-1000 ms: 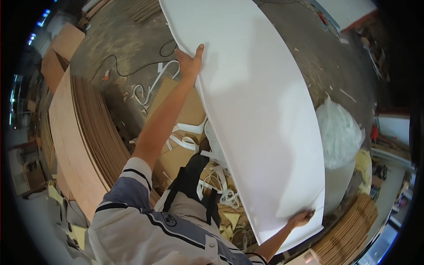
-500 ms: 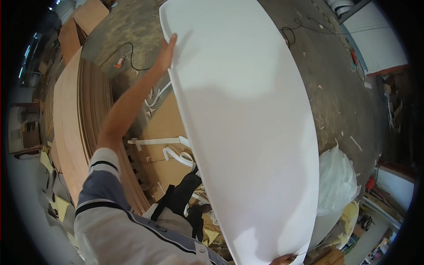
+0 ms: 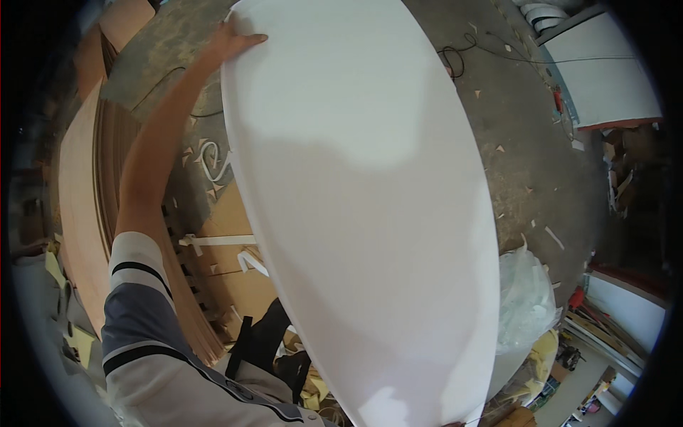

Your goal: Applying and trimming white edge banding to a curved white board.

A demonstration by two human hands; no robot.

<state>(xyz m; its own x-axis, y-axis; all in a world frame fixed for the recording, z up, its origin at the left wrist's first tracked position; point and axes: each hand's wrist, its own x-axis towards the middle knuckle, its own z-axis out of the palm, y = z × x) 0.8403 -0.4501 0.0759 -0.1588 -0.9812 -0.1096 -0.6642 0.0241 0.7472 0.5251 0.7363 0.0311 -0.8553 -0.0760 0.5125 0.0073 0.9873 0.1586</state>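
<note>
Across the middle of the view, one long white panel [image 3: 363, 199] with a bowed outline and a slim raised rim slants from the top edge to the bottom. The left hand [image 3: 230, 46] holds its upper left edge, thumb spread over the white face. Only a sliver of the right hand [image 3: 452, 425] shows at the panel's lower end; whether it grips or merely touches cannot be told.

Just right of the panel sits one bulging, translucent plastic bag [image 3: 525, 299], its contents too hazy to make out. Yellow wrapping [image 3: 543, 363] lies below it. To the panel's left, brown cardboard [image 3: 219, 220] covers part of the floor, with two white strips [image 3: 224, 240] on it; one curled strip [image 3: 204, 162] rests higher up, on the grey floor [image 3: 512, 153] among small scraps. Farther left stands one stack of plywood sheets [image 3: 80, 192], too tightly packed to count. Two brown boards [image 3: 128, 20] show beyond. One black cable [image 3: 463, 65] loops at upper right.
</note>
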